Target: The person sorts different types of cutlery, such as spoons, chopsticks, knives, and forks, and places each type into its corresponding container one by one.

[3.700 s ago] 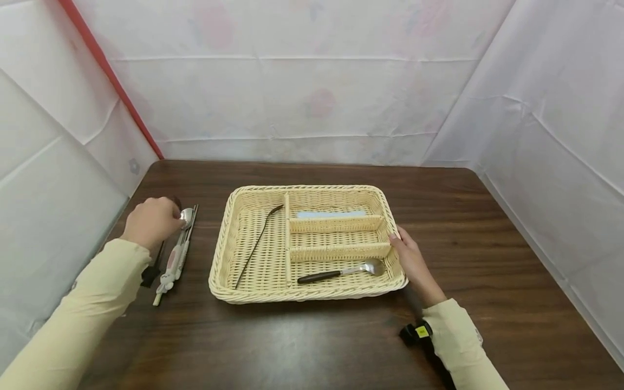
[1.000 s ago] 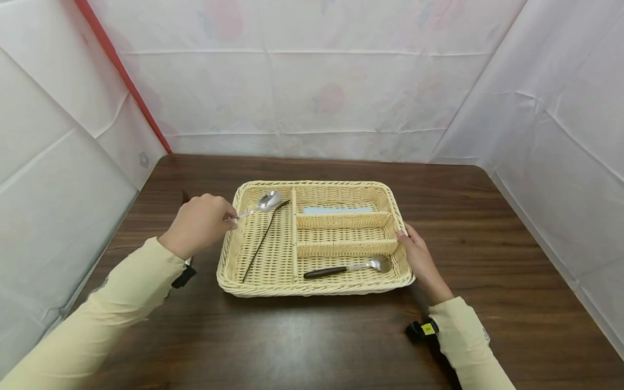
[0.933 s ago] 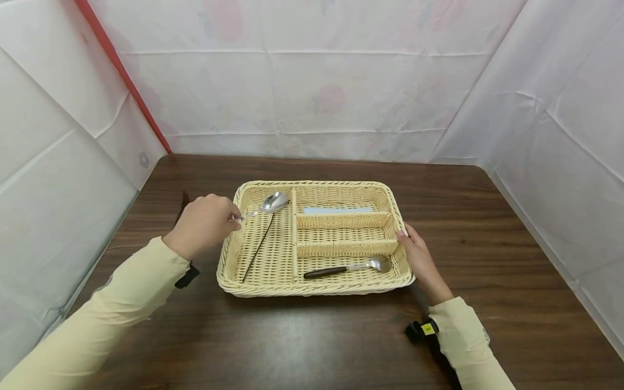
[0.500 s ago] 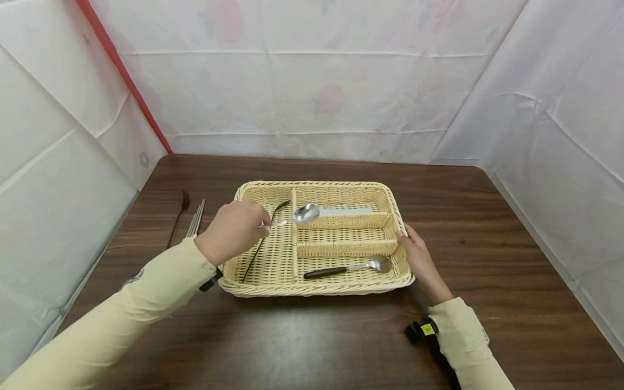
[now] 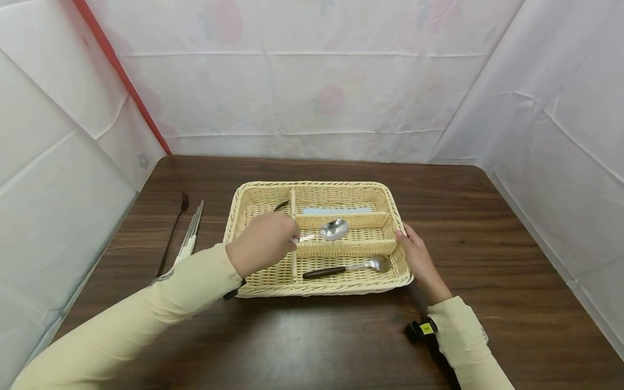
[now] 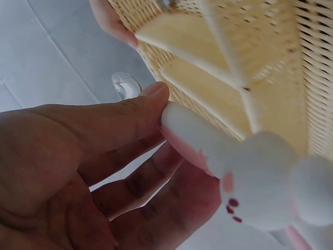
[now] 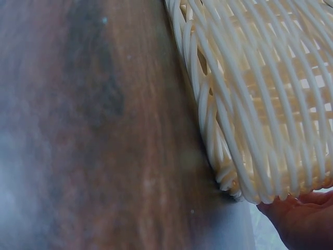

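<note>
My left hand [image 5: 265,241] pinches a metal spoon [image 5: 335,229] by its handle, above the divided wicker basket [image 5: 341,184]. The spoon's bowl hangs over the middle right compartment. In the left wrist view the handle end is a white rabbit figure [image 6: 260,177] with pink marks, held between thumb and fingers. My right hand [image 5: 419,260] grips the basket's right rim, thumb on top. A dark-handled spoon [image 5: 346,269] lies in the front right compartment, a pale blue strip [image 5: 336,210] in the back right one. The left compartment holds a thin dark utensil [image 5: 281,205], mostly hidden by my left hand.
On the table [image 5: 487,233] left of the basket lie a long dark spoon [image 5: 184,203] and several metal chopsticks [image 5: 192,227] with pale ends; my left sleeve covers part of them. White cloth walls [image 5: 312,103] stand at the back and both sides.
My left hand has picked up the spoon at the left and carried it right, over the left compartment and on above the middle right one. My right hand stays on the rim.
</note>
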Demonstrator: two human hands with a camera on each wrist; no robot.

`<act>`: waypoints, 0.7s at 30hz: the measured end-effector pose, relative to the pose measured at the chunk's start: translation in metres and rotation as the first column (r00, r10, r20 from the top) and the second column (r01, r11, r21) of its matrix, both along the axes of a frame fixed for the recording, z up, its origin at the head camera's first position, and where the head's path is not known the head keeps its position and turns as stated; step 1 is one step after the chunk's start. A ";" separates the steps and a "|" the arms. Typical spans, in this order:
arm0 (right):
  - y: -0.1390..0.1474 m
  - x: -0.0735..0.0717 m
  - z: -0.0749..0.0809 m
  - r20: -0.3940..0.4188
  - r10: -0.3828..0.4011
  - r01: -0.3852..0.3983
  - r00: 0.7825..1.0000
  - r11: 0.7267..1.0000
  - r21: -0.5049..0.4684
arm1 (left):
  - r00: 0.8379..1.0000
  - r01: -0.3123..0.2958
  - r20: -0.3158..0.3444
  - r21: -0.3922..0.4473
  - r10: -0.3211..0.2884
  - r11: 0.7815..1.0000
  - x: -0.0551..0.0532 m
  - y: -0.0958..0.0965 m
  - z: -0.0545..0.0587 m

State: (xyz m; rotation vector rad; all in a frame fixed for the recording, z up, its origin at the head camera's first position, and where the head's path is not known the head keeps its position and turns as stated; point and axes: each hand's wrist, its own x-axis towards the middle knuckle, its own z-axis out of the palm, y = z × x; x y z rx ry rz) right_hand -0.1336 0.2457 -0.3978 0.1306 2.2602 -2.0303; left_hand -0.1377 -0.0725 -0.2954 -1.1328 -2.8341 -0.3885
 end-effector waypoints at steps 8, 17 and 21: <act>-0.002 0.001 0.001 0.002 0.001 -0.001 1.000 1.000 -0.025 | 0.995 0.101 0.008 0.002 -0.101 0.995 0.001 0.027 0.003; 0.000 0.000 -0.001 -0.003 0.005 -0.005 1.000 1.000 -0.008 | 0.988 0.157 0.019 -0.050 -0.156 0.986 0.002 0.057 -0.007; 0.001 0.000 -0.003 -0.011 0.017 -0.017 1.000 1.000 -0.012 | 0.987 0.162 0.036 -0.094 -0.159 0.982 0.004 0.070 -0.013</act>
